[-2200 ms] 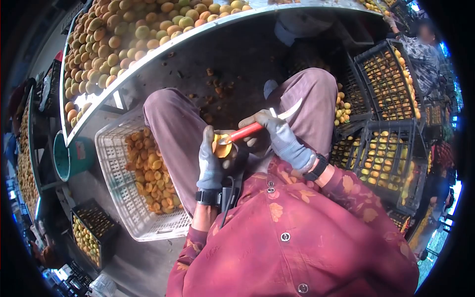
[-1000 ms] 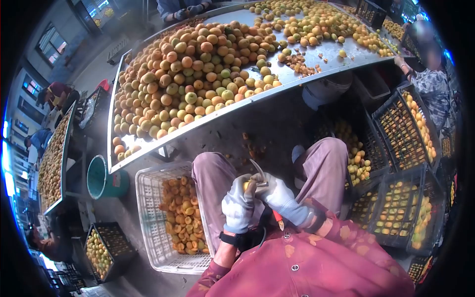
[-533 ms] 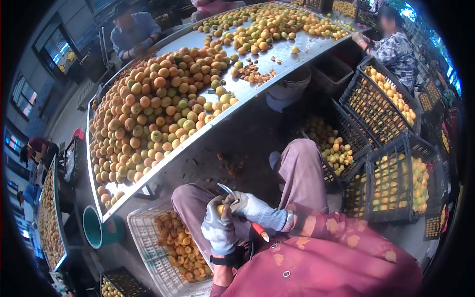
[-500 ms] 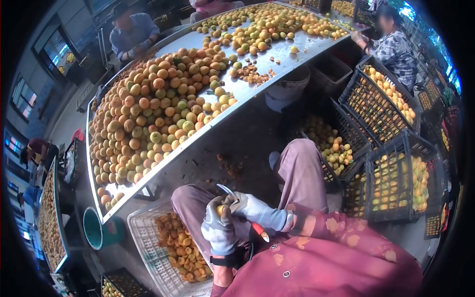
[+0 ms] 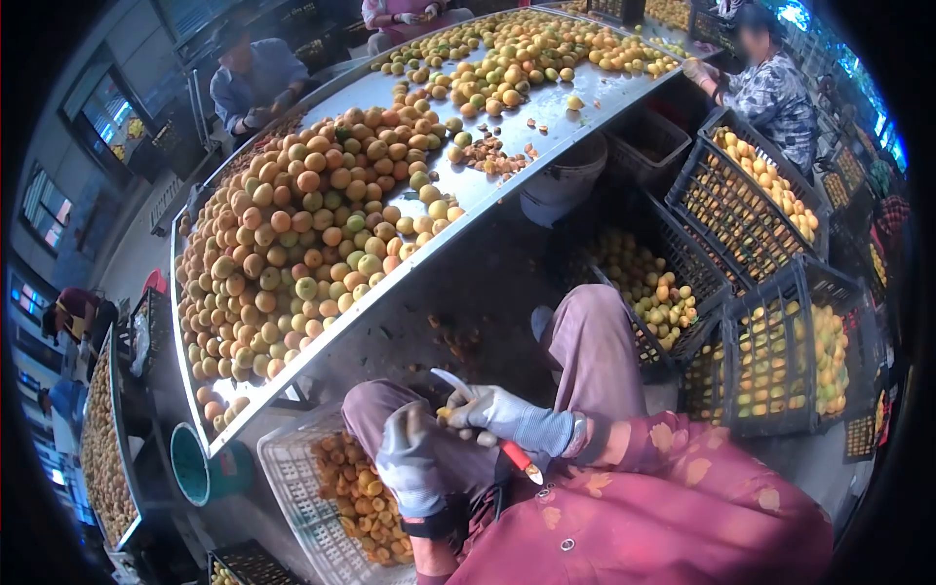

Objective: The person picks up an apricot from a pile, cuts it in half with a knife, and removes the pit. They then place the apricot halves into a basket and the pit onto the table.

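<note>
My right hand (image 5: 507,417), in a grey-white work glove, is closed around a knife with a red handle (image 5: 521,462). The knife's curved blade (image 5: 450,381) sticks out past the fingers toward the upper left. A small yellow piece of apricot (image 5: 445,414) shows at the right fingertips. My left hand (image 5: 409,458), gloved too, is just left of it over my knee; its fingers are blurred, and I cannot make out whether anything is in them. Below and left of that hand, a white plastic crate (image 5: 285,485) holds cut apricot halves (image 5: 357,492).
A metal table (image 5: 429,255) bears a big heap of whole apricots (image 5: 292,234) and some scraps (image 5: 495,156). Black crates of apricots (image 5: 780,361) stand at right. A green bucket (image 5: 210,468) is by the table corner. Co-workers (image 5: 258,78) sit around the table.
My left hand has moved slightly left and down, apart from my right hand. The right hand still grips the knife, nearly in place. The view has shifted slightly.
</note>
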`<move>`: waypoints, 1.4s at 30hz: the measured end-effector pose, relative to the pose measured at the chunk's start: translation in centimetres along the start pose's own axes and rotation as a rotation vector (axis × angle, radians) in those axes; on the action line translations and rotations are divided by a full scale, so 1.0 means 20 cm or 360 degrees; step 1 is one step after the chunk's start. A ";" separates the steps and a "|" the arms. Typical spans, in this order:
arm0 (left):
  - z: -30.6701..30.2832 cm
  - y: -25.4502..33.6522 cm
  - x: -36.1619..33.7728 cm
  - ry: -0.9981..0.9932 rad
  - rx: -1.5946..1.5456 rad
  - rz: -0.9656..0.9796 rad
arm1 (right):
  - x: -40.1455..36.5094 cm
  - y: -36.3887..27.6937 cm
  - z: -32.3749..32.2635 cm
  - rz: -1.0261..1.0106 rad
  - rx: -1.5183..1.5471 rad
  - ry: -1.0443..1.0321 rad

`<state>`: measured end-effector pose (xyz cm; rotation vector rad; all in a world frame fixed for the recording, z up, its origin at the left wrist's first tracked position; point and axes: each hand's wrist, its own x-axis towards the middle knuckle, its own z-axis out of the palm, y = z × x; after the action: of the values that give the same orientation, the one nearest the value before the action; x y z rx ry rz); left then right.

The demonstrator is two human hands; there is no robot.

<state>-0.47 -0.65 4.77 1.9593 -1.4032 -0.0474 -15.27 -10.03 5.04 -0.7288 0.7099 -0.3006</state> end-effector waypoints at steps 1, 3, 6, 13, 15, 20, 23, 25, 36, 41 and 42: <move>-0.04 -0.06 0.01 0.0079 0.0346 0.0145 | -0.03 -0.09 0.00 -0.0012 0.0142 0.0099; -0.17 -0.25 -0.01 -0.0066 0.0173 -0.0381 | 0.06 -0.16 -0.13 -0.0005 -0.0040 0.0393; -0.26 -0.62 -0.09 0.0200 0.0190 -0.0806 | 0.12 -0.35 -0.30 -0.0223 0.0122 0.0515; -0.17 -1.21 -0.38 -0.0068 -0.0173 -0.1298 | 0.45 -1.05 -0.66 -0.0967 0.0484 0.0431; -0.16 -1.13 -0.35 -0.0256 0.0281 -0.1587 | 0.44 -1.04 -0.70 -0.0886 0.0398 0.0435; -0.17 -1.06 -0.15 -0.0289 0.0256 -0.1300 | 0.23 -0.72 -0.79 -0.0732 0.0523 0.0324; -0.21 -0.85 0.11 -0.0129 0.0178 -0.0872 | 0.06 -0.63 -0.77 -0.0584 0.0692 0.0343; -0.19 -0.67 0.32 0.0058 -0.0287 -0.0912 | 0.01 -0.59 -0.79 -0.0476 0.0777 0.0411; 0.04 -0.04 1.01 -0.0271 -0.0198 0.0066 | -0.24 -0.55 -0.65 -0.0466 -0.0086 0.0513; 0.30 -0.04 1.24 -0.0267 0.0009 0.0498 | -0.28 -0.50 -0.70 -0.0631 -0.0221 0.0488; 0.36 0.01 1.29 -0.0346 0.0006 0.0437 | -0.29 -0.50 -0.71 -0.0619 -0.0130 0.0443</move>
<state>6.93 -26.07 8.76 1.7884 -1.8043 -0.1337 -29.23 -21.50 7.25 -0.9133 0.8447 -0.7420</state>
